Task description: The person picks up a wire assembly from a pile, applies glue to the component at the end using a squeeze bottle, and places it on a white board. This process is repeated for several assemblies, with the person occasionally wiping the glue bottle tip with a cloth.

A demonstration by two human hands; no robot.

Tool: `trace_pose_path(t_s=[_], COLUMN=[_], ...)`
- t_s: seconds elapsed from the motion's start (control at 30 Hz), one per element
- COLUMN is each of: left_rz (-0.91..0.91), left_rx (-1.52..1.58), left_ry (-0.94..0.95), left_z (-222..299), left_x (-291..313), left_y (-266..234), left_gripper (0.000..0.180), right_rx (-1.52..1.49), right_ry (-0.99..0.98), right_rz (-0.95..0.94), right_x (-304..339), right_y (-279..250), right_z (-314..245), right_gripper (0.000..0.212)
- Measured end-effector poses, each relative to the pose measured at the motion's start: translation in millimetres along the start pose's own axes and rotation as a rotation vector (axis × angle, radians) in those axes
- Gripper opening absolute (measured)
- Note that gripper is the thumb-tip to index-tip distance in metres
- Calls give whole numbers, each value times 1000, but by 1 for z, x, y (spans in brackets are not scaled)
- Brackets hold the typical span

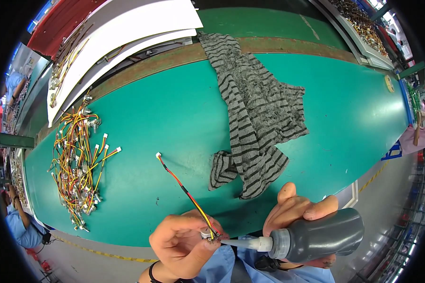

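Pinched between the thumb and fingers of my left hand is a small round metal part with a wire lead, its red, yellow and black wires rising up and left to a white plug. My right hand is wrapped around a dark grey squeeze bottle lying almost level. The bottle's pale tapered nozzle points left, its tip at or very near the metal part; whether they touch I cannot tell. A grey and black striped cloth lies crumpled on the green table beyond my hands.
A tangled pile of similar wired parts lies at the table's left. White sheets with more wires stand at the back left. A yellow tape roll sits at the far right. Other people in blue are at the left edge.
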State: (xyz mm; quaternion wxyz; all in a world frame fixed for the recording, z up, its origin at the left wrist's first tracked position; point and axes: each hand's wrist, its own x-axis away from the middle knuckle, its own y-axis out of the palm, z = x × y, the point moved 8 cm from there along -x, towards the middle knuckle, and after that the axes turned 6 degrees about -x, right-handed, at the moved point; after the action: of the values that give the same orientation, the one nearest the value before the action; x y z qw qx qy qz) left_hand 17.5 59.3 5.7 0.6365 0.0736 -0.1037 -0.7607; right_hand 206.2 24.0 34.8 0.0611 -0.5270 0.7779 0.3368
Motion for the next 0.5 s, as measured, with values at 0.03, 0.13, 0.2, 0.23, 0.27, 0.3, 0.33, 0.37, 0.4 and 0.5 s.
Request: trace_pose_path(t_s=[0.03, 0.13, 0.2, 0.23, 0.27, 0.3, 0.33, 0.37, 0.4, 0.5], left_rz=[11, 2, 1, -1, -2, -5, -6, -6, -6, -12], left_rx=[4, 8, 14, 5, -3, -8, -8, -6, -3, 0], left_ry=[-1, 1, 2, 8, 13, 19, 20, 21, 22, 32], left_z=[0, 1, 0, 1, 1, 1, 2, 2, 2, 1], left_x=[0, 0, 0, 0, 1, 0, 0, 0, 0, -1], left_y=[0, 0, 0, 0, -1, -1, 0, 0, 0, 0], left_gripper=[26, 26, 25, 25, 25, 25, 25, 24, 24, 25], right_rx=[4, -7, -11, -5, 1, 10, 11, -5, -21, -37], right_ry=[36, 45, 52, 57, 62, 66, 65, 66, 66, 70], right_rz=[-49, -100, -130, -132, -135, -137, -137, -113, -88, -72], right_x=[0, -1, -2, -2, -2, -2, -1, 0, 1, 1], right_y=[3, 4, 7, 7, 8, 8, 9, 7, 6, 4], right_z=[2, 1, 2, 3, 3, 3, 3, 3, 3, 3], right_gripper=[67, 68, 68, 68, 69, 69, 69, 69, 69, 70])
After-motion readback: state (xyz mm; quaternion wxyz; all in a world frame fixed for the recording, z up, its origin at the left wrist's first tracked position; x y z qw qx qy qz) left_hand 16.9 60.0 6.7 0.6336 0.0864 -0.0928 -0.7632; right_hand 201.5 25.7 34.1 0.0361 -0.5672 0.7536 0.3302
